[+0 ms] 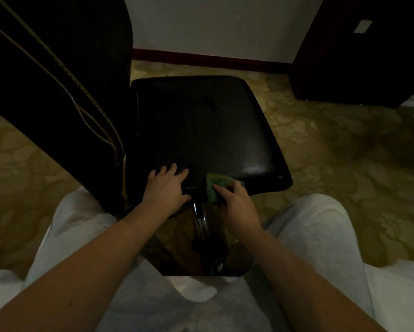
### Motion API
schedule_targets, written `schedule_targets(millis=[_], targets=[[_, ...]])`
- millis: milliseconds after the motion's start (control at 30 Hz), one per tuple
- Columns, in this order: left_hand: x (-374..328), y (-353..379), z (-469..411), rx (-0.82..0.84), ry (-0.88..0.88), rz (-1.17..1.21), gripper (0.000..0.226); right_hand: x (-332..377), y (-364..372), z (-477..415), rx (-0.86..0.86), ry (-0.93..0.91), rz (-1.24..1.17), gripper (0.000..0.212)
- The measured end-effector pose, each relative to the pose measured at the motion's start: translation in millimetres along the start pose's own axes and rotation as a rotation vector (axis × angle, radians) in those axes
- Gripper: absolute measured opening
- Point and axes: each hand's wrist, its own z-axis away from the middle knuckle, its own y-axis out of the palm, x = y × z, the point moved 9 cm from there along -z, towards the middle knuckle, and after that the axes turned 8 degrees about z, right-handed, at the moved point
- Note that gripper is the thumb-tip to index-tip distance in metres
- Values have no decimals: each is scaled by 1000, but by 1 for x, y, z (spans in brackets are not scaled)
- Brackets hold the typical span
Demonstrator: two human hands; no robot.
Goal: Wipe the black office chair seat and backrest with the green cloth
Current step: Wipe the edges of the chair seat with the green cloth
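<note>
Head view: the near edge of the black padded leather office chair seat [201, 130] is contacted by both hands.

The left hand [165, 188] is laid flat on the near edge of the seat, palm down, with the fingers spread wide and nothing held. The crumpled green cloth [216, 185] is gripped by the right hand [237, 207], fingers closed on it, and is pressed against the near edge of the seat, just beside the left hand. The tall black backrest [57, 92] is seen upright at the left side of the seat. A chrome support column [200, 219] is visible below the seat, between the two forearms. The chair is positioned on a patterned yellow-green carpet [344, 152].
</note>
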Motion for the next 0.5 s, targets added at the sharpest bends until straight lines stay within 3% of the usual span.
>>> schedule_targets(millis=[133,333,500], targets=[[3,2,-2,5,5,23,79,-8,-9,-3,-79,48,25,50],[6,6,-5,12,-3,30,80,-59,-28,-4,-178,298,-49,50],[5,7,-6,1,-4,29,80,-33,-16,-6,-128,147,24,50]])
